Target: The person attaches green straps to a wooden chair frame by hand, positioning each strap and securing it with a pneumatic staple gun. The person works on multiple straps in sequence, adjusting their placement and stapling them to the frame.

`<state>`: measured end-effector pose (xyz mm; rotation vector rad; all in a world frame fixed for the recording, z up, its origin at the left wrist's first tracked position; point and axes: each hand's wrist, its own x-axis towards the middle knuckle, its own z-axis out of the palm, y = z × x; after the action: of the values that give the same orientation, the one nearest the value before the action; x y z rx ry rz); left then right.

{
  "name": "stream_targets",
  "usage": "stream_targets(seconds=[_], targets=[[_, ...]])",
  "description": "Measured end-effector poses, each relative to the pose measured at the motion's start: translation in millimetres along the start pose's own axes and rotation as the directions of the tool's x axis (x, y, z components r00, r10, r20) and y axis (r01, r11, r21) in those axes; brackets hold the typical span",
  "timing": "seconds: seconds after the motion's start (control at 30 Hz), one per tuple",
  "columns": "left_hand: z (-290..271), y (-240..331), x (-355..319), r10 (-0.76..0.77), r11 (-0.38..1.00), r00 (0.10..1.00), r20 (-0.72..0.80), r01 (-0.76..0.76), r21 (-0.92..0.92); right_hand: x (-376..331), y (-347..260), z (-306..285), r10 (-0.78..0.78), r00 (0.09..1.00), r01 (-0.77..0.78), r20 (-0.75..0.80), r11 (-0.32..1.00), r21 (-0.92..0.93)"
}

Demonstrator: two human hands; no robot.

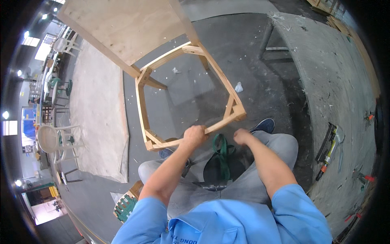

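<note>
A bare wooden chair frame (220, 75) stands in front of me, with corner braces and a plywood back panel (130, 24) at its far side. My left hand (195, 136) is wrapped round the frame's near rail. Just right of that rail, my right hand (242, 137) is closed in a fist, apart from the wood; what it holds, if anything, is hidden. Between my knees hangs a looped green webbing strap (222, 152), over a dark round shape (211, 171) that I cannot make out clearly.
To my right is a worn, cloth-covered bench (337, 81) carrying a staple gun (326, 150) and a hammer (338, 138). A second covered table (97, 110) stands left. Green woven webbing (125, 207) lies by my left elbow. White chairs (50, 138) stand farther left.
</note>
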<state>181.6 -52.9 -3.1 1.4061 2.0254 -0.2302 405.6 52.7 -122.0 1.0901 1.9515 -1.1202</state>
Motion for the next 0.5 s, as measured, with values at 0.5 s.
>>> stream_targets(seconds=[0.5], targets=[[26,3,-7,0.086,0.983,0.968,-0.237,-0.121,-0.136,103,-27,175,-0.124,0.971,0.138,0.202,0.989,-0.058]])
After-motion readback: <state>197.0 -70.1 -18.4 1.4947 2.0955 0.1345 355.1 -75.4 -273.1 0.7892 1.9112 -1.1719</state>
